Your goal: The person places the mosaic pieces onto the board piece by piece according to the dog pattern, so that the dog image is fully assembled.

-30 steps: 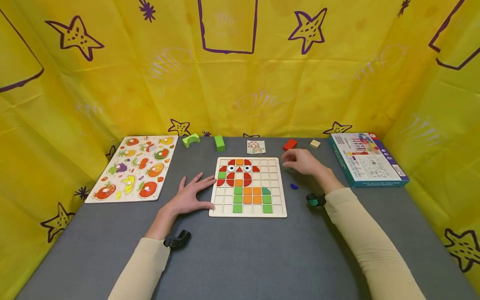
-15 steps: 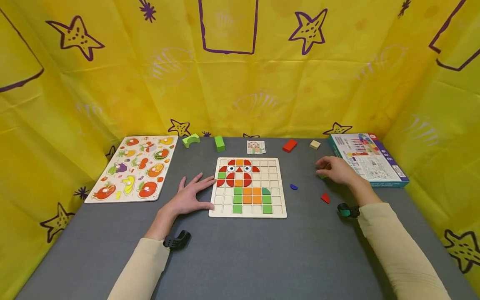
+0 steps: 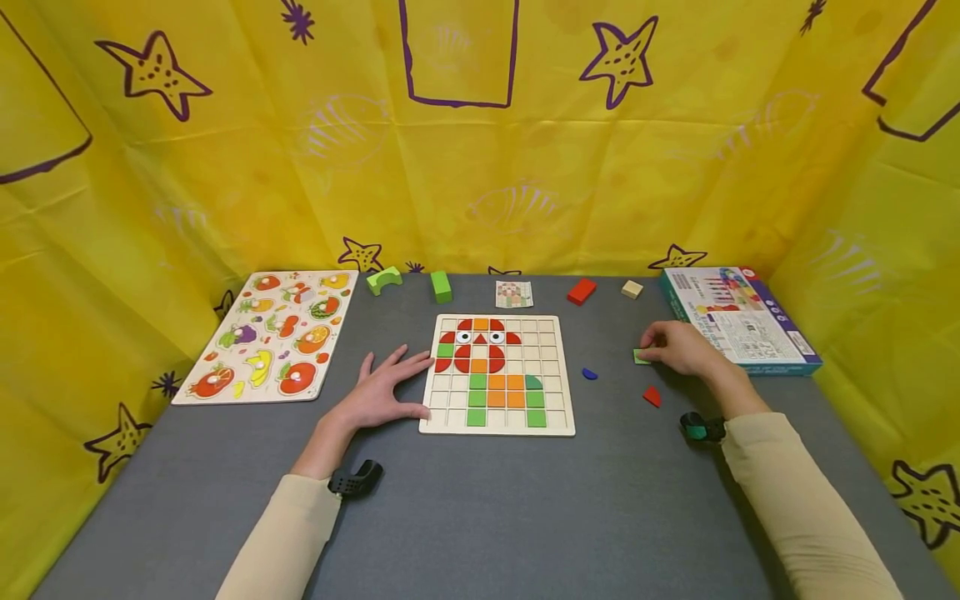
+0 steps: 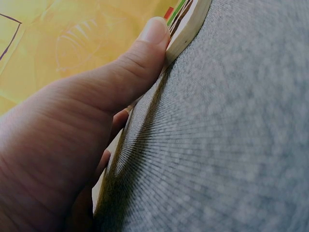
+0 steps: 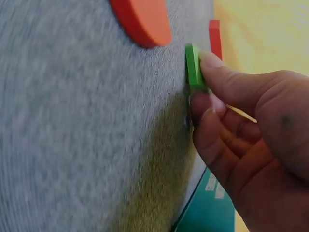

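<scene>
R hand (image 3: 678, 346) now off wooden grid puzzle board (image 3: 498, 374), we're pinching small flat green square tile (image 3: 641, 357) on table right of board, so next piece picked. L hand (image 3: 378, 392) flat, still bracing board's left edge.

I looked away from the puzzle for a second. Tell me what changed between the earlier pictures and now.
The right hand left the spot near the board's top right corner and swung right toward the box, where its fingertips now pinch a small green tile. That uncovered a red piece on the table. The left hand stayed flat against the board, and the blue piece did not move.
</scene>
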A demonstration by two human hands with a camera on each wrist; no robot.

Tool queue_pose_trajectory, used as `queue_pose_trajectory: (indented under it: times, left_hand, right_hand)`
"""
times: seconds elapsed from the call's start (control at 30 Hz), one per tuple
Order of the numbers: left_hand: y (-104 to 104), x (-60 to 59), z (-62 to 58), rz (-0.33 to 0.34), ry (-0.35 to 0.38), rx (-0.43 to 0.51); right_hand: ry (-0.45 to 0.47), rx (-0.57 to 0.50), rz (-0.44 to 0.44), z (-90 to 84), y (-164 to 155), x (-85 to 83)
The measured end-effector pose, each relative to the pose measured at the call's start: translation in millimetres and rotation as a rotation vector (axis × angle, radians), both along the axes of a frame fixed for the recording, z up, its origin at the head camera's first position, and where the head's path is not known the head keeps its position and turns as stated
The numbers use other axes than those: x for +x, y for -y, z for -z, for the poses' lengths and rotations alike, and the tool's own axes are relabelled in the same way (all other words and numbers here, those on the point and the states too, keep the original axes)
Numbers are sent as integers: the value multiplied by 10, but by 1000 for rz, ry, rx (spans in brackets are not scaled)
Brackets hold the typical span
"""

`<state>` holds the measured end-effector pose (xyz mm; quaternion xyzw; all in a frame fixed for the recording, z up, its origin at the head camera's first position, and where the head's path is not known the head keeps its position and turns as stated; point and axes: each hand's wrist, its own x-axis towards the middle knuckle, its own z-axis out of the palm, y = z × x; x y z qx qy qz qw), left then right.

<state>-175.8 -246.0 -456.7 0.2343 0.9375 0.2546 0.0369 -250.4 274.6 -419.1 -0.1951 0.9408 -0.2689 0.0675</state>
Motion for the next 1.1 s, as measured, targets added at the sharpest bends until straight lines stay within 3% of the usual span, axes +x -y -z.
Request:
queue_pose_trajectory:
  times: [0.23,0.57,1.1]
  left_hand:
    - [6,5,-3,-1,-2,6]
    - [-3,2,-14,0,8,3]
    - [-11,1,1,-3,7,-4]
  right_hand:
    - [58,-90,-24,-12,172,-66]
    - [72,-138,-17,-29,796,-106]
    - [43,-184,-150,-14,1675,-119]
